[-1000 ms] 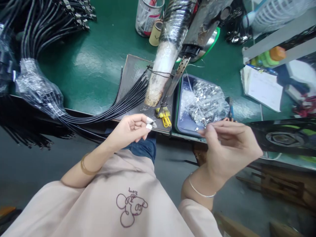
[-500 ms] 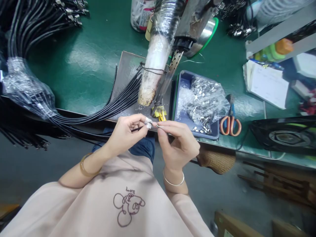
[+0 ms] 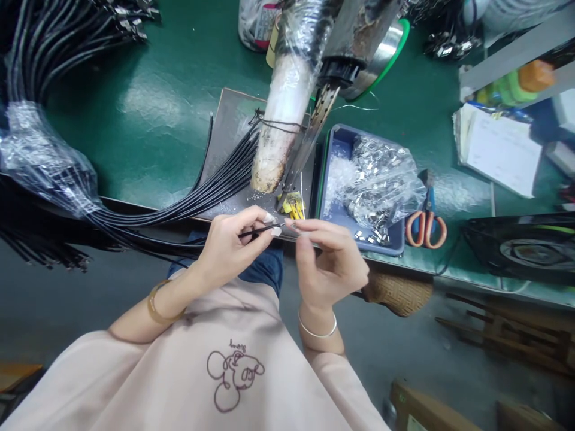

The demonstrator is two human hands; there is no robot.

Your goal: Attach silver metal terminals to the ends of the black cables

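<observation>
My left hand is closed on a thin black cable, with its end showing at the fingertips. White wraps cover the tips of my left thumb and forefinger. Just to the right, my right hand pinches thumb and forefinger together beside the cable's end; whatever tiny piece they hold is too small to make out. Behind the fingers, a yellow piece sits below the tip of a soldering iron. The bundle of black cables runs left from the grey board.
A blue tray holds a plastic bag of small metal shells. Orange-handled scissors lie at its right. A white wrapped tube hangs over the board. A black fan and papers lie farther right.
My right hand has shifted slightly right, widening the gap between the two hands' fingertips. More of the cable shows at my left fingers. The view has turned a little.
</observation>
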